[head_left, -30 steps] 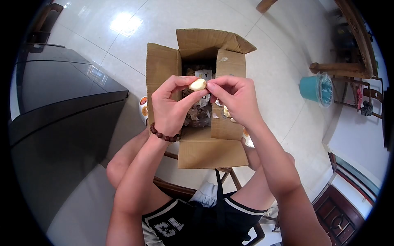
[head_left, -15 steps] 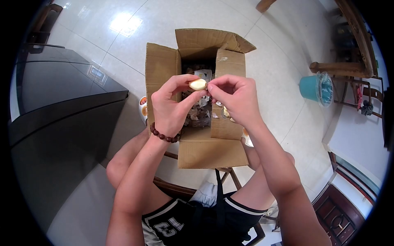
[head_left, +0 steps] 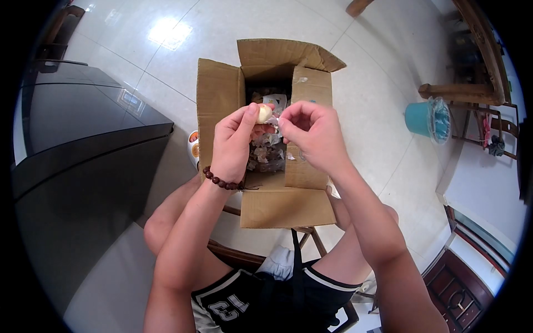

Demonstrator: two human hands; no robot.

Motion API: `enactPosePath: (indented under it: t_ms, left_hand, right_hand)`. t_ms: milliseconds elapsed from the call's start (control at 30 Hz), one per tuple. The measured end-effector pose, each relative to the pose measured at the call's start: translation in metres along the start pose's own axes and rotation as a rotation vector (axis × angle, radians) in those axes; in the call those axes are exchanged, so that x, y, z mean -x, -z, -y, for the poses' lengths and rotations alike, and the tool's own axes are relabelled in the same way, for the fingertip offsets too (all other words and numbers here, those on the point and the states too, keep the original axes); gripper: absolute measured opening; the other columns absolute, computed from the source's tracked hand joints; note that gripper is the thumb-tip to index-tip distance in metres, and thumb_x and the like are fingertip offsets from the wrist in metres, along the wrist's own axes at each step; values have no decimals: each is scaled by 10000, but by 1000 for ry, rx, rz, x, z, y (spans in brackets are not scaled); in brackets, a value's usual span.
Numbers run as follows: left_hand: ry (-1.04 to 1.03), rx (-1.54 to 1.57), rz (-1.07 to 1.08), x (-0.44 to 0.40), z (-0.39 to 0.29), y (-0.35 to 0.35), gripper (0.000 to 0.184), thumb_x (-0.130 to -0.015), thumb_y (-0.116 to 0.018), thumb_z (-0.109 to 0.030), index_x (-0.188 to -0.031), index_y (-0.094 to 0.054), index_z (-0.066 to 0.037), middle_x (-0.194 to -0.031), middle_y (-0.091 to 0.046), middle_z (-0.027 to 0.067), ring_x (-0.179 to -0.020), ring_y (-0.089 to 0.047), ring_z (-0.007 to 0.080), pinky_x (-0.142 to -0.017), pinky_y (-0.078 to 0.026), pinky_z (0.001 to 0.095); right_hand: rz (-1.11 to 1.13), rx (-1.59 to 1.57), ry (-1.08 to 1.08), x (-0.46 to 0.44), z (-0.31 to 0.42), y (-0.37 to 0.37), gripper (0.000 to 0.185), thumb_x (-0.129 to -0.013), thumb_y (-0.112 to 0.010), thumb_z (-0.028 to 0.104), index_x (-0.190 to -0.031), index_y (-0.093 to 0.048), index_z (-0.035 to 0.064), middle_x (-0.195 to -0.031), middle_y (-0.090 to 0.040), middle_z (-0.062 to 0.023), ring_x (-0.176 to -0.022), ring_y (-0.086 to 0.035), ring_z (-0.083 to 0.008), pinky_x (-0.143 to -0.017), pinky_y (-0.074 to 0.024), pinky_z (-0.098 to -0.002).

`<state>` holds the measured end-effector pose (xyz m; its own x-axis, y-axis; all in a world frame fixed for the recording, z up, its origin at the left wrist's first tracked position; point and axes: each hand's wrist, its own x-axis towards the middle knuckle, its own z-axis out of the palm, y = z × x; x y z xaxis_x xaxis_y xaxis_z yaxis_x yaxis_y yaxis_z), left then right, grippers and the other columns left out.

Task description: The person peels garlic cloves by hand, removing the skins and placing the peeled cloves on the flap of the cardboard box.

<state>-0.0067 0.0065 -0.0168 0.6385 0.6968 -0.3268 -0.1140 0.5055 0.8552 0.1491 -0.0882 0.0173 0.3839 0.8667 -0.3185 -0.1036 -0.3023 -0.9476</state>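
Observation:
Over an opened cardboard box point(head_left: 219, 105), my left hand point(head_left: 236, 136) grips a pale, cream-coloured garlic clove point(head_left: 264, 114) between thumb and fingers. Close on its right, my right hand point(head_left: 311, 130) has thumb and forefinger pinched on a thin whitish scrap of garlic skin point(head_left: 275, 120) beside the clove. The fingertips hide part of that scrap. Below both hands, papery skins point(head_left: 269, 155) and crumpled clear plastic lie inside the box. My right hand covers part of the box's right flap.
A dark glossy cabinet point(head_left: 94, 133) stands to the left. On the right are a teal bin point(head_left: 417, 118) with a plastic liner and a wooden table frame point(head_left: 458, 92). My legs flank the box, and a wooden stool point(head_left: 233, 252) is partly visible beneath me.
My left hand has rolled the clove over, its thumb now on top. My right hand has shifted slightly, with a whitish scrap now showing at its fingertips.

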Motion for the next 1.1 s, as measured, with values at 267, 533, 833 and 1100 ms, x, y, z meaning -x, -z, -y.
enactPosePath:
  t_ms: [267,533,833,1100]
  left_hand:
    - [56,1,102,0,-9,-1,381,-1112,-509,-306,-1260,-657,12,-1153,-717,86,-970,-702,146,-893,-564,326]
    - [112,32,103,3,-8,-3,340,-1092,-555,-297,-1271,-664,-29,-1177,-719,51,-1011,-704,139,-895,-539,308]
    - [254,257,-9,3,-17,-4,342,-1077,-581,-354,-1247,-691,-79,-1219,-706,23,-1033,-641,79,-899,-502,290]
    - [282,304,-68,-3,-21,14,370,-1081,-559,-386,-1296,-650,-99,-1055,-669,-20,-953,-602,106,-888,-507,321]
  right_hand:
    - [-72,-97,-5,0,1,-1,103,-911,-728,83,-867,-674,7,-787,-673,20,-715,-611,-33,-651,-513,-217]
    - [-61,-71,32,2,0,-2,91,-902,-721,73,-860,-670,10,-777,-666,31,-702,-593,-28,-641,-504,-212]
    - [24,66,10,4,5,-5,78,-937,-704,52,-885,-656,19,-804,-643,31,-714,-579,-28,-643,-476,-209]
    - [43,268,-29,1,8,6,72,-907,-712,73,-908,-705,2,-776,-674,4,-692,-587,-43,-636,-480,-233]
